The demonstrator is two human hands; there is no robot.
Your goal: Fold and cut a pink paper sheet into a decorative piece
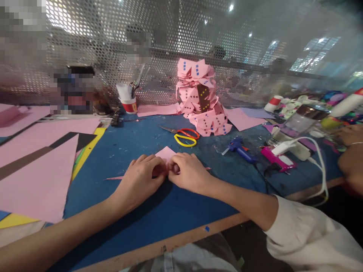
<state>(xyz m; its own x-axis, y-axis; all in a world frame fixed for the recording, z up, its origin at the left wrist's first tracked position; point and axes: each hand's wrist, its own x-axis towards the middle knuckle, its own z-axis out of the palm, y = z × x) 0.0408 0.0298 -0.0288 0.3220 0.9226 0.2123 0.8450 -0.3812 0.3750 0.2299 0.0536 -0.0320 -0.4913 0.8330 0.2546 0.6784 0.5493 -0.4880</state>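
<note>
Pink pointed paper piece (pixel 165 152) is pinched at the blue desk (pixel 136 211) by left hand (pixel 144 173) and right hand (pixel 190 170). Beyond, a red-and-white paper cup (pixel 129 106) holds white and dark items (pixel 124 91); the clear cylindrical container (pixel 297 124) has indistinct contents.

One head-worn camera looks forward and down from close behind and above the hands (pixel 144 172).

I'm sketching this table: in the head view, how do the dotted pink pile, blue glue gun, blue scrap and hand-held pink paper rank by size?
1. Dotted pink pile
2. Blue glue gun
3. Blue scrap
Held pink paper: partly hidden, so its place is unsure.
</note>
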